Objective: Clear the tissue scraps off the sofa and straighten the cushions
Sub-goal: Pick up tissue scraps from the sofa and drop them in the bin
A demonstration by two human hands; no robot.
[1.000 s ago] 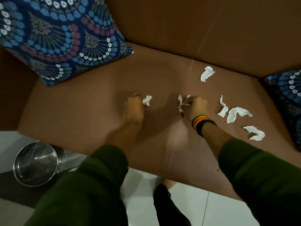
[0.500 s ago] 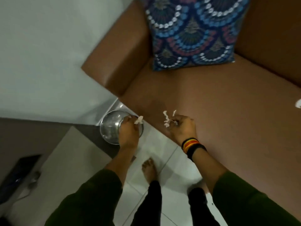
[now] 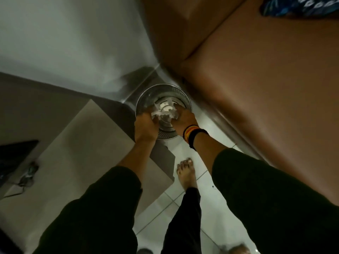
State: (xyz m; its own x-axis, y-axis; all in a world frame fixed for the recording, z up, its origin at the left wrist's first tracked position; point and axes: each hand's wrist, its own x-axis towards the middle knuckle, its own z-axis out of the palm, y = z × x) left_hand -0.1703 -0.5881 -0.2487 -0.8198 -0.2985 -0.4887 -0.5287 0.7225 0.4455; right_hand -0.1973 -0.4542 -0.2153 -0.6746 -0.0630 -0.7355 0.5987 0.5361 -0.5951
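Both hands have moved away from the sofa seat and are now over the shiny metal bin [image 3: 163,99] on the floor, by the sofa's [image 3: 266,79] front corner. White tissue scraps [image 3: 164,114] sit bunched between the hands, just over the bin's open top. The left hand [image 3: 145,128] is curled around one side of the bunch and the right hand [image 3: 184,118], with bands on its wrist, pinches the other side. Tissue is very light, soft and thin. It tears and floats away easily, so I think small pinches at the middle of each scrap work best. One blue patterned cushion [image 3: 300,5] peeks in at the top right corner.
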